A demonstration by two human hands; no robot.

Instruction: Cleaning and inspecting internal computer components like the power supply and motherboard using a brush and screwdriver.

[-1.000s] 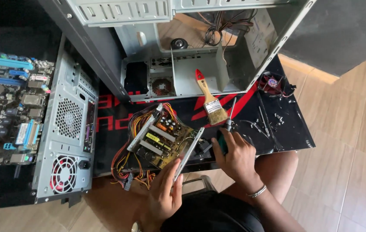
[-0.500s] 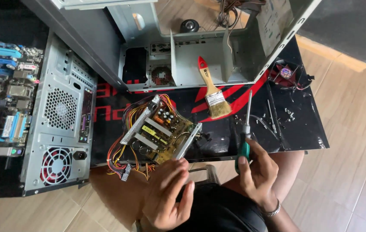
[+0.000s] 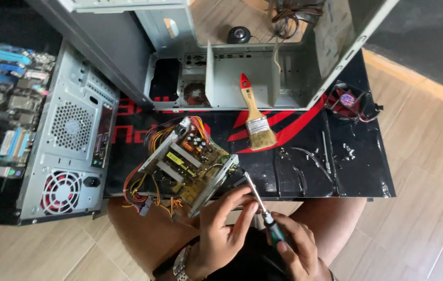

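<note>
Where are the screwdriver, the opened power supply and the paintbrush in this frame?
screwdriver point(image 3: 257, 200): head view, on the metal shaft above the green handle.
opened power supply point(image 3: 185, 158): head view, on the exposed circuit board.
paintbrush point(image 3: 261, 138): head view, on the bristles.

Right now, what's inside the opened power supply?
Inside the power supply: a circuit board with capacitors, grey heat sinks, and orange and yellow wires. Its metal wall hides the underside; the screwdriver tip meets its edge.

Power supply unit point(image 3: 187, 161): opened metal housing, circuit board exposed with yellow and orange wire bundles trailing left; tilted on the near table edge. Screwdriver point(image 3: 259, 205): green-and-black handle, slim steel shaft (tip at the housing's near corner), angled up-left.
</note>
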